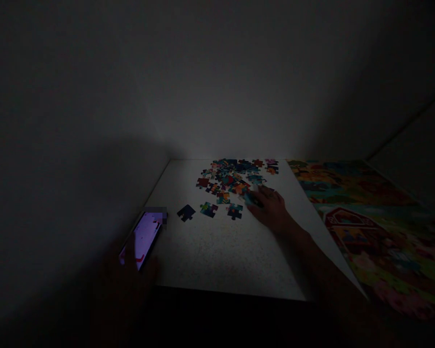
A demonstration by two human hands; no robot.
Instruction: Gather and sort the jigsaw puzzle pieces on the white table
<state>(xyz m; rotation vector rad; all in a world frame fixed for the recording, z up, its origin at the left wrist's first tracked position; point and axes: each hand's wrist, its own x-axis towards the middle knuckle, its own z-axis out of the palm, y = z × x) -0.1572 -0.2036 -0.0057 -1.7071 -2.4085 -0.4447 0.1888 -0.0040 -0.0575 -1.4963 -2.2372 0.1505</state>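
Puzzle piece (pixel 253 198): dark teal, blurred, just beside the near right edge of the heap; cannot tell whether touching the surface below.
Right hand (pixel 270 208): stretched in from the right, with fingertips pinched together on the puzzle piece.
Puzzle heap (pixel 229 178): piled loosely toward the far end, overlapping, mixed in blue, teal, red and orange.
Near row: laid out on the near side of the heap, well apart from one another; dark blue piece (pixel 186 213) at left, green-and-teal piece (pixel 209 209) in the middle, dark teal piece (pixel 235 211) at right.
White table (pixel 217 261): spread beneath heap and row, dimly lit.
Phone (pixel 147 238): tilted along the left edge, lit purple on screen.
Left hand (pixel 125 273): at the phone's lower end, with one finger over the screen; too dark to tell whether gripping or merely resting.
Farm picture (pixel 351 232): right of the white table, showing a red barn.
Wall (pixel 232 87): pale, shadowed, behind everything.
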